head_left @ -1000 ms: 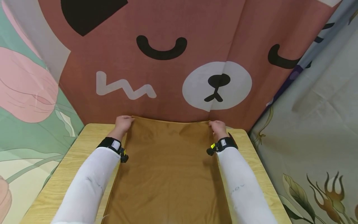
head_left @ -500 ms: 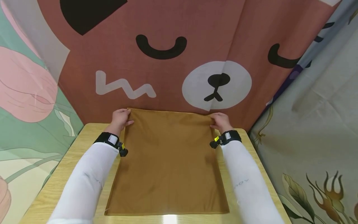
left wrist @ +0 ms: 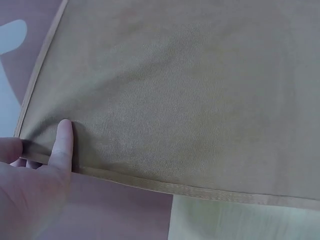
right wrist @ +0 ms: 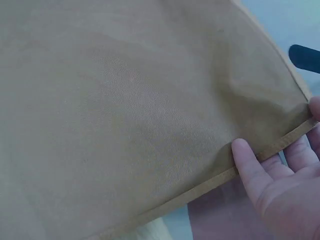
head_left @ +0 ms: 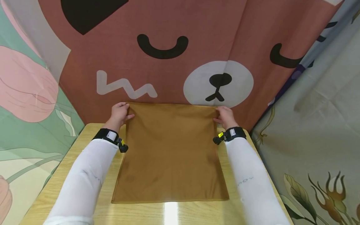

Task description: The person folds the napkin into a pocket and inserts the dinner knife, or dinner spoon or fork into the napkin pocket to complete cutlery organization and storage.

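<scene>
A brown cloth [head_left: 171, 150] with hemmed edges hangs spread between my two hands, its upper edge raised in front of the curtain and its lower edge over the table. My left hand [head_left: 119, 114] pinches the upper left corner. In the left wrist view one finger of that left hand [left wrist: 37, 192] lies across the face of the cloth [left wrist: 170, 100]. At the upper right corner my right hand [head_left: 226, 116] pinches the hem. The right wrist view has the right hand [right wrist: 285, 185] with a finger on the front of the cloth [right wrist: 125, 115] and others behind it.
A light wooden table [head_left: 140, 214] lies beneath the cloth. Behind it hangs a reddish-brown curtain [head_left: 168, 75] with a cartoon bear face. A flowered curtain [head_left: 28, 84] borders the left side, and a pale curtain [head_left: 317, 131] with plant prints borders the right.
Both hands have risen and moved slightly apart, lifting the cloth's upper edge. Its lower edge has come into view and shifted away from me across the table.
</scene>
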Action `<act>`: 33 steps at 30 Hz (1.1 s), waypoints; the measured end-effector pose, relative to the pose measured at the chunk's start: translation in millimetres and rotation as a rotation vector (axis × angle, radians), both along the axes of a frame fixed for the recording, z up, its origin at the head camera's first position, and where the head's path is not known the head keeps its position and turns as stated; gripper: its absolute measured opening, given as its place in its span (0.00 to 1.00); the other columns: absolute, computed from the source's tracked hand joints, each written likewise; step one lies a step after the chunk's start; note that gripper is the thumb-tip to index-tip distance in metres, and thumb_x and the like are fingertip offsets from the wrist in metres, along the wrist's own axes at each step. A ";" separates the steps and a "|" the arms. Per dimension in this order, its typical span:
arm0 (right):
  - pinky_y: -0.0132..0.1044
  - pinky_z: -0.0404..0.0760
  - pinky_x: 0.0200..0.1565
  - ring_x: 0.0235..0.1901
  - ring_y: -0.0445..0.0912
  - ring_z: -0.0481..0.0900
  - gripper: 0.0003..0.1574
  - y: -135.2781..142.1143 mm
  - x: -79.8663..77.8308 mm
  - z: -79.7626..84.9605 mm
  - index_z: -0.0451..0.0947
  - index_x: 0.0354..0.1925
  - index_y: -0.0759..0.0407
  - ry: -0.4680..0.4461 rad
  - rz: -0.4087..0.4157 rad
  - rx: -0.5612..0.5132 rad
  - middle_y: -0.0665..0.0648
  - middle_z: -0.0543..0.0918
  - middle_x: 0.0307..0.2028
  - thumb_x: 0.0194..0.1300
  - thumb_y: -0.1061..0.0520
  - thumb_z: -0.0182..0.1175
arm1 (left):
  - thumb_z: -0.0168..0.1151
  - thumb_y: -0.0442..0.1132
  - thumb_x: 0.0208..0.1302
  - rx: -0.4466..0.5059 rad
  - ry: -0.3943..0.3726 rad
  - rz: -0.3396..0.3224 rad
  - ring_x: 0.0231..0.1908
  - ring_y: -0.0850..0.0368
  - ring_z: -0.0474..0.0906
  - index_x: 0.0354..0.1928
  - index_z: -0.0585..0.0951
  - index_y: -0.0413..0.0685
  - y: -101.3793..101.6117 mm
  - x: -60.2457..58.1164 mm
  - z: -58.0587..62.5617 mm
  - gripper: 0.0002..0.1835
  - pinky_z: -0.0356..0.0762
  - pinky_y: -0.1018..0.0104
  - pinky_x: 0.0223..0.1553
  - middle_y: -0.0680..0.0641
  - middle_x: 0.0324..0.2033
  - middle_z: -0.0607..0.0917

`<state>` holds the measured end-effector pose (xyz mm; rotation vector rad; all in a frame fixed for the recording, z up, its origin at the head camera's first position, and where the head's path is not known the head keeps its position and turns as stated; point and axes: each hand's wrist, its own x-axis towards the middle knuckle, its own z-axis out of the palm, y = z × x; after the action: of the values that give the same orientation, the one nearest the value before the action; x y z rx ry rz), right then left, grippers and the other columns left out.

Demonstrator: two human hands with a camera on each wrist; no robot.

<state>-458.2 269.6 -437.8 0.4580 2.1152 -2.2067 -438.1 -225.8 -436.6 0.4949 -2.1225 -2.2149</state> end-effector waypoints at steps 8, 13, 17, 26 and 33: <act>0.45 0.77 0.57 0.53 0.52 0.70 0.20 6.0 1.8 16.3 0.70 0.57 0.54 0.011 -0.001 -0.036 0.56 0.67 0.54 0.70 0.49 0.54 | 0.50 0.46 0.74 0.014 0.036 0.000 0.63 0.51 0.60 0.59 0.69 0.46 -5.0 1.4 13.8 0.18 0.79 0.53 0.52 0.50 0.55 0.65; 0.46 0.76 0.58 0.49 0.53 0.72 0.14 7.9 3.9 26.5 0.72 0.50 0.55 0.053 0.025 -0.058 0.56 0.69 0.50 0.70 0.50 0.53 | 0.53 0.47 0.72 0.018 0.063 -0.011 0.60 0.53 0.61 0.53 0.72 0.47 -8.8 3.3 23.8 0.15 0.79 0.53 0.51 0.54 0.47 0.65; 0.47 0.76 0.58 0.49 0.54 0.73 0.14 10.6 5.1 33.1 0.71 0.51 0.57 0.086 0.054 -0.087 0.59 0.71 0.53 0.71 0.51 0.53 | 0.53 0.46 0.72 0.023 0.071 -0.023 0.58 0.53 0.62 0.52 0.72 0.47 -8.6 7.7 36.6 0.14 0.78 0.53 0.52 0.53 0.46 0.66; 0.52 0.70 0.62 0.54 0.56 0.72 0.14 18.0 16.1 43.9 0.69 0.51 0.63 0.196 0.127 -0.157 0.62 0.71 0.55 0.72 0.56 0.51 | 0.54 0.46 0.72 0.048 0.115 -0.022 0.56 0.54 0.65 0.50 0.74 0.46 -10.2 9.5 46.2 0.13 0.79 0.55 0.50 0.52 0.47 0.68; 0.55 0.66 0.64 0.50 0.53 0.76 0.06 19.9 23.3 47.8 0.72 0.41 0.61 0.277 0.139 -0.233 0.59 0.74 0.47 0.71 0.60 0.50 | 0.56 0.45 0.70 0.076 0.177 -0.031 0.48 0.55 0.68 0.49 0.76 0.46 -15.9 16.6 53.5 0.12 0.81 0.58 0.47 0.51 0.45 0.70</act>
<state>-434.9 289.5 -390.0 -0.0099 1.8960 -2.5122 -421.5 -241.7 -383.1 0.2592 -1.9775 -2.2684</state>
